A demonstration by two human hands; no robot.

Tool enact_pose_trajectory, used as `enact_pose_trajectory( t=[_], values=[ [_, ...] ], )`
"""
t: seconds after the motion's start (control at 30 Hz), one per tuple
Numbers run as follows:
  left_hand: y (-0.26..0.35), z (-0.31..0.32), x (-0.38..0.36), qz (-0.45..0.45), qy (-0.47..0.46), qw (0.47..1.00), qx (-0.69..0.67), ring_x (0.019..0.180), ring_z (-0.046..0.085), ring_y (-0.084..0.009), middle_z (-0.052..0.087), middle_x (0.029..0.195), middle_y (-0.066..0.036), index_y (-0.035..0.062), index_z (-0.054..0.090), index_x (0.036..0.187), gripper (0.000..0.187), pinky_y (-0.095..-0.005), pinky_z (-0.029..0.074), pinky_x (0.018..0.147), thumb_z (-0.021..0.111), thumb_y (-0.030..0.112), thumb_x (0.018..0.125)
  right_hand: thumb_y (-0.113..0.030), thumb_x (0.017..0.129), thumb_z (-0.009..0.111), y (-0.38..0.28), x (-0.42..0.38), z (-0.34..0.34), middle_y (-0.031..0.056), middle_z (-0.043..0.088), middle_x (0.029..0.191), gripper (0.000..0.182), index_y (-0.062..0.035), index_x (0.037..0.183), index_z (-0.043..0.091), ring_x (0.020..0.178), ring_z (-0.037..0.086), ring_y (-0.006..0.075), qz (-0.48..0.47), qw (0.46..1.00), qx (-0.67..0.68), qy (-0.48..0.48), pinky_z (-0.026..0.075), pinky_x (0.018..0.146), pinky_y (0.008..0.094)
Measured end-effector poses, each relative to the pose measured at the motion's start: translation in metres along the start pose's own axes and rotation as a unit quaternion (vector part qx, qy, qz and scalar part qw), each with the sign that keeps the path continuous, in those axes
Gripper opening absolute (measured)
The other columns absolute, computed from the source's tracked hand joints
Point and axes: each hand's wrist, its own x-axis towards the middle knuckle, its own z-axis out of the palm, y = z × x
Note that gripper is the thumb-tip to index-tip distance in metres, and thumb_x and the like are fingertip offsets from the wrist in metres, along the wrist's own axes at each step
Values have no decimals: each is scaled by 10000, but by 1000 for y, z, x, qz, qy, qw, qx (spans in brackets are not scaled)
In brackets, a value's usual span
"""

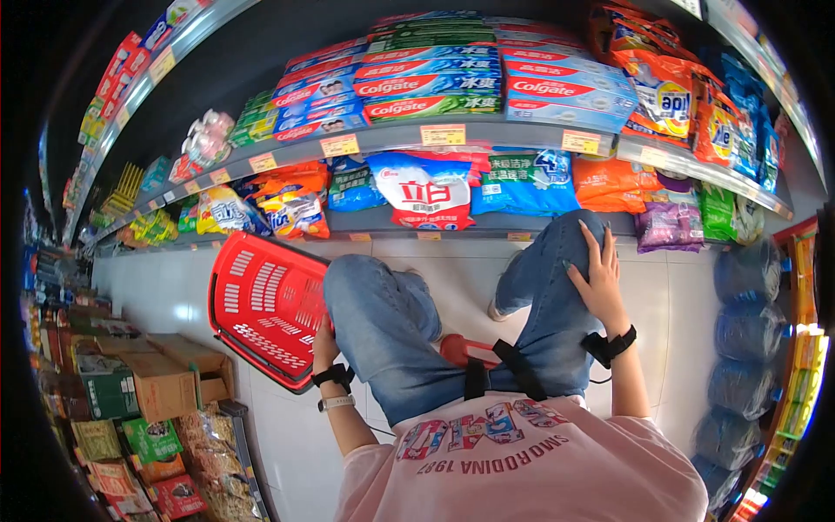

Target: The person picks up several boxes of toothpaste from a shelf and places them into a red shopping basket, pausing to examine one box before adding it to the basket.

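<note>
The left hand [324, 347] is partly hidden beside the basket [247, 308].

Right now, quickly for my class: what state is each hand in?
Left hand: at the red basket, fingers hidden; grip can't be told.
Right hand: open, fingers spread on the right knee.

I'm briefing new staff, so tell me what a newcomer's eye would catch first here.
Probably the bright red basket beside the person's left leg. Next come the stacked Colgate boxes along the upper shelf, then the white-and-blue bag with big red characters, on the shelf below them.
</note>
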Motion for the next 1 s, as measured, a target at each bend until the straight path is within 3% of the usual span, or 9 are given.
enact_pose_trajectory(
  t=[0.1, 0.27, 0.37, 1.0],
  values=[
    [-1, 0, 1, 49, 17, 999, -14, 982, 580, -402, 588, 1072, -264, 51, 425, 1275, 505, -446, 477, 762, 571, 128, 798, -217, 799, 625, 0, 0, 0, 291, 188, 1431, 707, -244, 1415, 279, 1315, 224, 446, -3, 1000, 8, -1, 214, 1066, 496],
    [8, -2, -3, 52, 35, 998, 1, 980, 582, -399, 589, 1075, -258, 46, 427, 1275, 509, -445, 479, 763, 573, 111, 791, -203, 799, 623, -1, 0, 0, 269, 175, 1444, 712, -250, 1417, 272, 1309, 238, 447, 9, 1000, 6, -7, 222, 1063, 498],
    [3, 1, -2, -8, 14, 1000, 11, 959, 590, -396, 593, 1069, -251, 51, 423, 1280, 524, -452, 481, 748, 582, 116, 785, -197, 798, 621, -1, 1, 0, 268, 177, 1444, 711, -252, 1417, 275, 1308, 242, 445, 10, 1000, 4, -7, 219, 1064, 500],
    [-23, 14, 7, 59, 30, 998, -5, 869, 602, -420, 611, 924, -280, 38, 373, 1314, 621, -479, 475, 682, 631, 166, 764, -194, 798, 615, 1, 1, 1, 251, 154, 1460, 710, -233, 1420, 274, 1336, 172, 459, 13, 1000, 12, -16, 194, 1073, 507]
  ],
)
